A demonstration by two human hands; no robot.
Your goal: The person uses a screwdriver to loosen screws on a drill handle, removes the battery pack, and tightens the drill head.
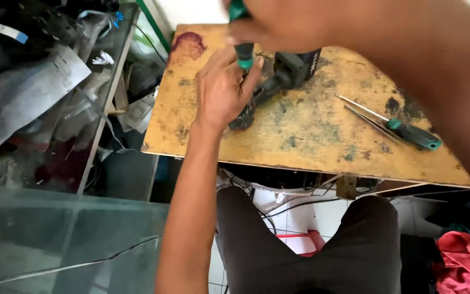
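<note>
Steadying the black device (284,76) near the far edge of the worn yellow table (300,147), we kept our left hand (221,92) curled against its dark lower end, fingers wrapped so that the grip was closed on that part, though the hand hid exactly how much of it we held. Above the device, our right hand (270,27) was clenched around the green-handled screwdriver (241,49), its grip tight on the handle and the shaft pointing down toward the device; the tip itself was hidden behind the left fingers, so we could not tell whether it sat in a screw. To do this step well, we judged that the tool had to stand straight over the fastener, with downward pressure carried through the right palm and the turn made slowly, because a tilted tip would likely slip and chew the head. The left hand did best pinning the device flat to the table, with its fingertips out of the tool's line. To the right of the device, well apart from it, lay a second green-handled screwdriver (403,130) and a pair of metal tweezers (373,124), touching or nearly so. Left of the device, beyond the table's edge, a cluttered shelf (39,81) held grey sheets and wires.
</note>
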